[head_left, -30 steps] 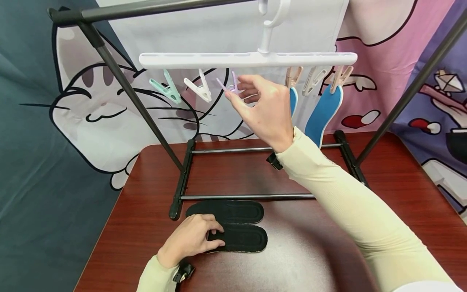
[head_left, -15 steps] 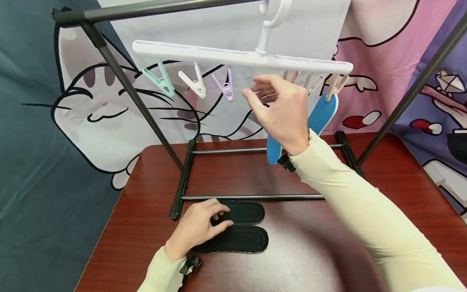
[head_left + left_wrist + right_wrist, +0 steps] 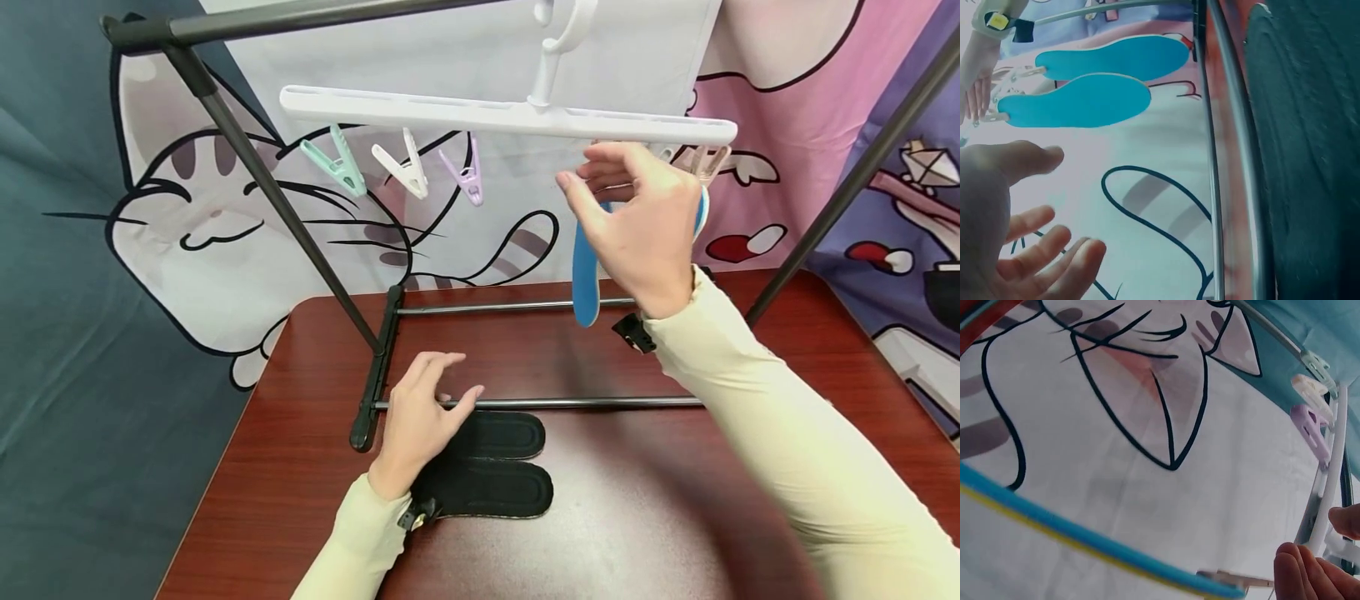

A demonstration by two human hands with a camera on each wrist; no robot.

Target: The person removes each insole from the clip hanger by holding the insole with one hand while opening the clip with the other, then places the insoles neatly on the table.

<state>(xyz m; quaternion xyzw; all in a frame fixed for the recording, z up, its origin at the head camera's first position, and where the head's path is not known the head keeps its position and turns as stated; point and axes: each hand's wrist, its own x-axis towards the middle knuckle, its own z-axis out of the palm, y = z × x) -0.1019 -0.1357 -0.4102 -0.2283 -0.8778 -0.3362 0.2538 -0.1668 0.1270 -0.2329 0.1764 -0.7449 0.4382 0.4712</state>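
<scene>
My right hand hovers by the right half of the white hanger, thumb and fingers apart with nothing visible between them. Just beside it hang two blue insoles, clipped at one end; in the head view the nearer blue insole is partly covered by that hand. Above the table, my left hand is raised with fingers spread and holds nothing. Below it two black insoles lie side by side, their left ends hidden by the hand and wrist.
Green, white and purple clips hang from the hanger's left half. A dark metal rack stands on the reddish-brown table, its lower bar behind the black insoles. A cartoon-print cloth hangs behind.
My right hand has moved right from the purple clip to the blue insoles. My left hand has lifted off the black insoles, forward toward the lower bar. The hanger has tilted and swung.
</scene>
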